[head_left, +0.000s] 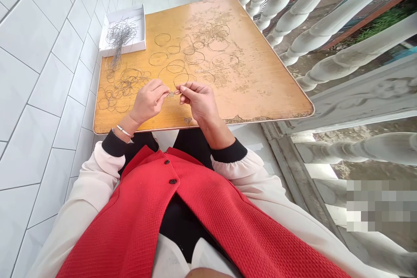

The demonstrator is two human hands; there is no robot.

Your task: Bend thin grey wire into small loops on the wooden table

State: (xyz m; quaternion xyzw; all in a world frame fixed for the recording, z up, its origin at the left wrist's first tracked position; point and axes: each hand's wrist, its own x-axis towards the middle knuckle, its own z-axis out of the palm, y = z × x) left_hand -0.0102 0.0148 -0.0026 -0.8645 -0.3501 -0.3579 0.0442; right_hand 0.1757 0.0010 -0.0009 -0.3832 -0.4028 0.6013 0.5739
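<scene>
1. The left hand (148, 102) and the right hand (198, 102) both stand narrow, each with thumb and forefinger drawn to a pinch. The left fingertips (164, 88) and right fingertips (178, 91) meet around a small pale tuft of fibre (170, 94). It is too small to tell how tightly each hand grips it or which way its long axis runs.
2. The tuft lies between the hands, about equally near both, above the near edge of the worn orange-yellow wooden worktop (260, 95).
3. Thin dark rings of wire or hair (158, 58) lie scattered across the worktop. One ring (181, 79) sits just beyond the fingertips, and a tangled cluster (128, 82) lies beyond the left hand, toward the left edge.
4. A shallow white cardboard tray (125, 14) stands near the far left corner, closer to the left hand than the right. A long bundle of fine grey strands (120, 39) lies across it, its long axis running far to near, with its lower end hanging over the tray's near wall onto the worktop.
5. A slim silver bracelet (124, 130) circles the left wrist. A red textured waistcoat (172, 208) fills the foreground, a white tiled wall (42, 95) runs along the left, and white stone balusters (325, 39) line the right.
</scene>
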